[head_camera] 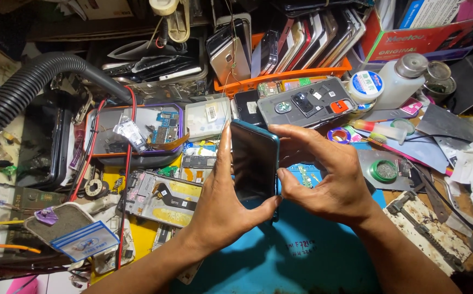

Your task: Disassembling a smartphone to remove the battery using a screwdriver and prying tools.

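A dark smartphone (pixel 254 159) with a teal frame stands upright on its edge above a blue work mat (pixel 280 256). My left hand (pixel 220 201) grips it from the left, thumb along its left side and fingers under its lower end. My right hand (pixel 326 174) holds its right edge, with the index finger curled over the top corner and the thumb pressed at mid-height. The screen is dark.
The bench is crowded: an orange basket (pixel 296 76) full of phones at the back, an opened phone body (pixel 307 103), loose circuit boards (pixel 160 196), a white bottle (pixel 397 81), a black corrugated hose (pixel 24 87), tweezers (pixel 449 209) and a red box (pixel 427 38).
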